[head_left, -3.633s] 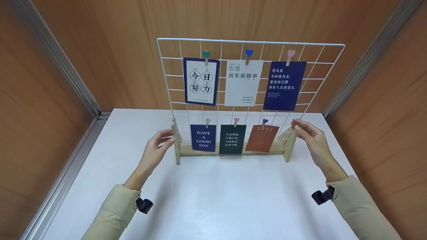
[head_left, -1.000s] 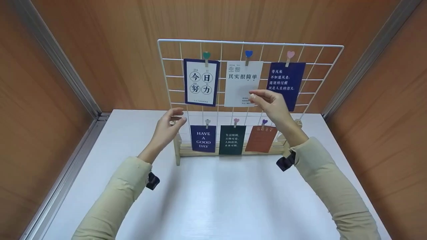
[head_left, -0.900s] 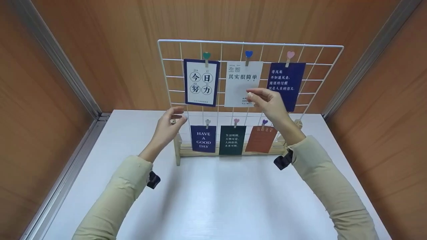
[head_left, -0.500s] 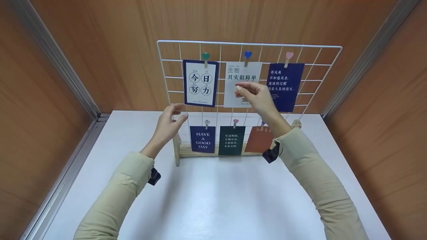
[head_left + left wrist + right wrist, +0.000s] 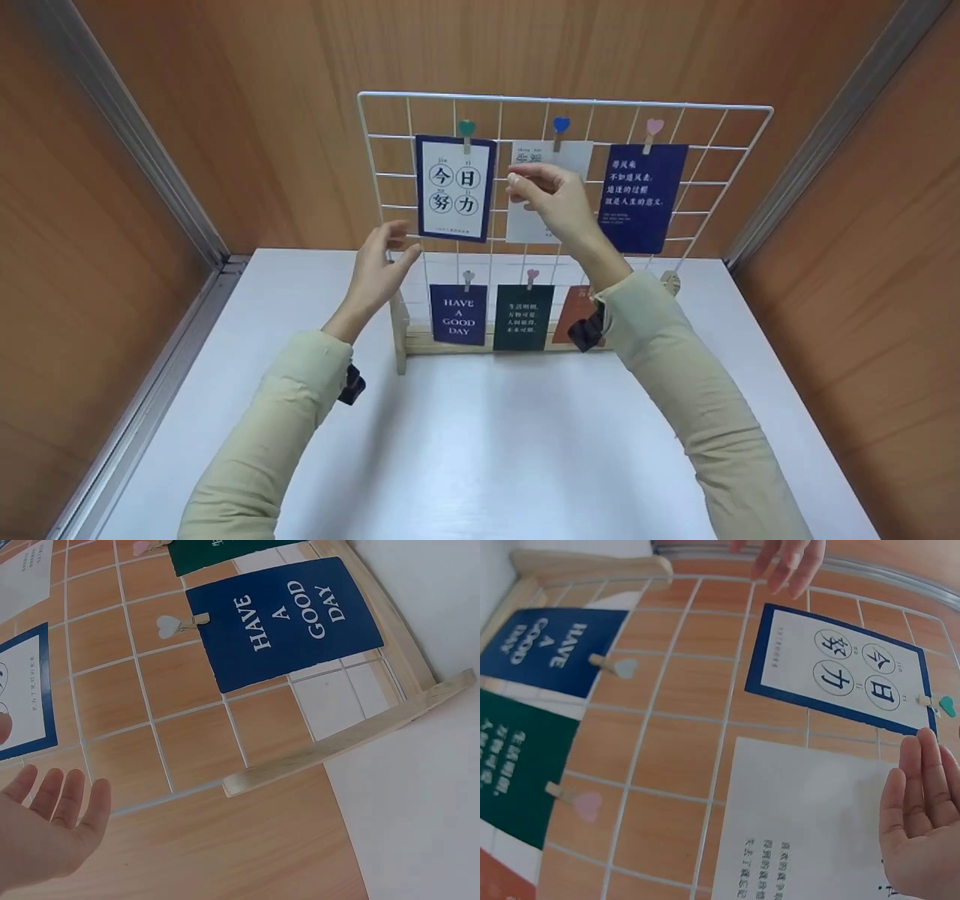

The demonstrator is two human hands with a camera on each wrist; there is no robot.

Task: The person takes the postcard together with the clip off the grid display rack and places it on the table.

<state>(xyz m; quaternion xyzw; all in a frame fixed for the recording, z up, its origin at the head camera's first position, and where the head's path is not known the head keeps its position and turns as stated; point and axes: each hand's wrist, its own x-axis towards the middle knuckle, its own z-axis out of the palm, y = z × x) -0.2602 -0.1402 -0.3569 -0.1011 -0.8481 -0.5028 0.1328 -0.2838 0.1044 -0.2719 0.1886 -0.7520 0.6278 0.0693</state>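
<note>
A white wire grid panel stands upright in a wooden stand on a white table. Several cards hang on it from small heart clips. My right hand is raised in front of the white middle card, fingertips at its upper left edge beside the navy-bordered card. In the right wrist view its fingers lie straight and together over the white card, holding nothing. My left hand is at the grid's left edge, its fingers straight and spread.
Wooden walls close in behind and on both sides, with metal strips in the corners. The lower row holds a "HAVE A GOOD DAY" card, a green card and an orange card partly hidden by my right sleeve. A navy card hangs top right.
My right hand left the stand's right post and moved up and left across the grid to the white card. My left hand rose from the left post to the grid's left edge.
</note>
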